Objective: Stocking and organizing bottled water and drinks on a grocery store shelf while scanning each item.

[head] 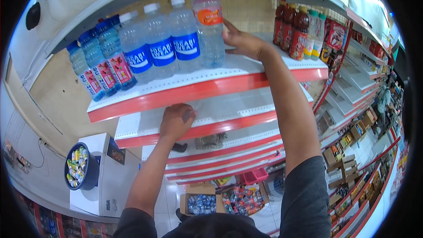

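My right hand [246, 42] is at the right side of a clear plastic bottle [210, 29] with a red cap and an orange label. The fingers are spread, with the tips at the bottle's side; the bottle stands upright on the top shelf [185, 84]. To its left stand Pocari Sweat bottles [186, 45] with white caps and blue labels, then Mizone bottles [120, 67] with blue caps and pink labels. Lower down, my left hand [176, 120] is loosely curled over the second shelf [228, 107], with nothing visible in it.
Red-brown drink bottles [300, 34] stand at the shelf's right end. A dark blue tub [92, 168] of cans rests on a white chest [109, 185]. On the floor, a cardboard box [200, 190] holds bottles beside more bottles [243, 200]. A person [384, 100] is at far right.
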`<state>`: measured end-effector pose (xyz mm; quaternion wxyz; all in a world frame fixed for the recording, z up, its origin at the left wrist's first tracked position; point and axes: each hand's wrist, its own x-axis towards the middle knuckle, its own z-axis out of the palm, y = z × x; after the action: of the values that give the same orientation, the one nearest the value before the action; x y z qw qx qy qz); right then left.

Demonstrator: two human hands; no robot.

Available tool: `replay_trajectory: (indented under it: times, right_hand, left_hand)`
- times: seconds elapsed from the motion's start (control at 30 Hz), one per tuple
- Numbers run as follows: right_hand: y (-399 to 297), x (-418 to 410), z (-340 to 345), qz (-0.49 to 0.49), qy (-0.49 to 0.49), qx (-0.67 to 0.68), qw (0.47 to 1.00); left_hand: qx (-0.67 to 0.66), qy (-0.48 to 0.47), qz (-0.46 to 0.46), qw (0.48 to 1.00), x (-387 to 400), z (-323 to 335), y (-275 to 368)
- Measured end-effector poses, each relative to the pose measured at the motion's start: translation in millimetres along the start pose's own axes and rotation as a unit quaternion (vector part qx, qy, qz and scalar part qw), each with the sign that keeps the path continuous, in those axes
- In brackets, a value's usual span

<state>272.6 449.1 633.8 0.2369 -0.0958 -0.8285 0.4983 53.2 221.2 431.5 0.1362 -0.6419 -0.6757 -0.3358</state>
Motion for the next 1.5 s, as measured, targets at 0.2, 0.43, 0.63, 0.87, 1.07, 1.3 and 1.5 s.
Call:
replay_trajectory:
  times: [0.2,0.43,0.63,0.87,1.07,1.3,1.5]
  right_hand:
    - [-6.6,-84.5,55.4,0.048,0.257,-0.417,0.871]
    - [111.6,-240.7,237.6,-0.037,0.329,-0.416,0.847]
    - [363.0,-461.1,435.0,0.396,0.283,-0.219,0.846]
    - [404.5,-592.4,611.6,0.671,0.041,0.012,0.740]
    - [437.8,-605.6,660.3,0.704,0.021,0.004,0.710]
    - [599.3,-614.5,601.3,0.716,0.250,0.026,0.651]
    - [736.1,-674.4,556.4,0.655,0.337,0.023,0.676]
  left_hand:
    - [-0.010,-0.019,0.003,1.000,2.2,-5.7,-0.4]
    - [0.008,-0.015,0.072,0.997,0.4,-12.1,-14.2]
    - [-0.106,-0.097,0.129,0.981,-8.6,1.3,6.1]
    - [-0.274,-0.148,0.319,0.895,-159.0,72.1,29.1]
    - [-0.211,-0.712,0.280,0.609,-426.7,243.2,39.3]
    - [-0.071,-0.792,0.260,0.548,-571.7,345.0,-64.2]
    - [-0.080,-0.803,0.022,0.591,-592.3,415.7,-82.1]
